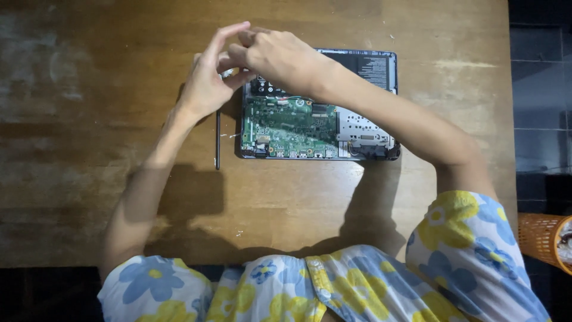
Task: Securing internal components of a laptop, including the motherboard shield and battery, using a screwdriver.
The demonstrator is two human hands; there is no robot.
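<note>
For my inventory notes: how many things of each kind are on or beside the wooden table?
Opened laptop: 1
Thin dark tool: 1
Orange basket: 1
Small part held between the left hand and right hand: 1
Total: 4

This looked like a room in a home, pressed into service as a makeshift repair spot. A worn wooden bench, its varnish scuffed and streaked pale, carried an opened laptop with its green circuit board bare and a slim dark tool just beside it. Dark floor tiles ran along the right, where an orange woven basket stood. The person wore a loose flowered garment in blue and yellow
</note>
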